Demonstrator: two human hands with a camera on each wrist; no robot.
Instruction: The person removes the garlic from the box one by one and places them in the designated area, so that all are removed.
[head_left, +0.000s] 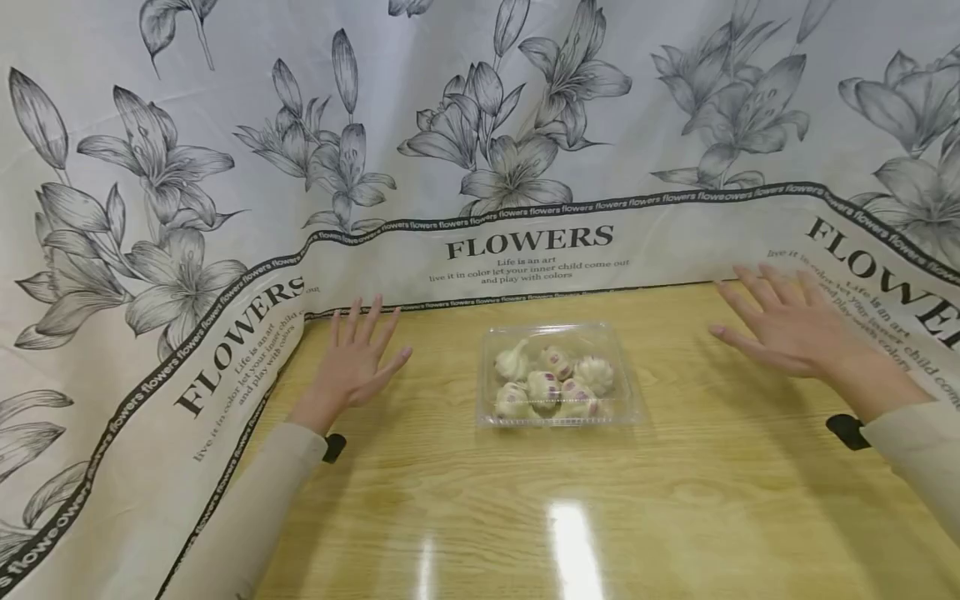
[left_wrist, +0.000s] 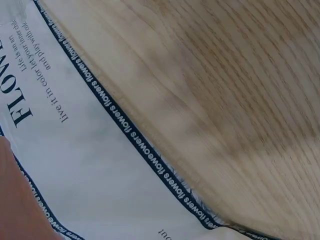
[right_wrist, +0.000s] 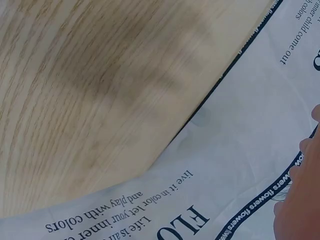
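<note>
Cloth reads "FLOWERS"; border, "flowers"

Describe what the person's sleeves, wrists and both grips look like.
The left sleeve and right sleeve are long, plain and pale beige. A small rounded black piece shows at each wrist: left black piece, right black piece. The left grip and right grip are ungloved hands, with no rings visible.

Clear plastic clamshell box noted lying flat, lid down, on the wood-grain tabletop, between left hand and right hand, touched by neither. Six whitish garlic bulbs counted through the lid, grouped in two rough rows. Purple patches seen on several; neck pointed rearward on the back-left bulb.
</note>
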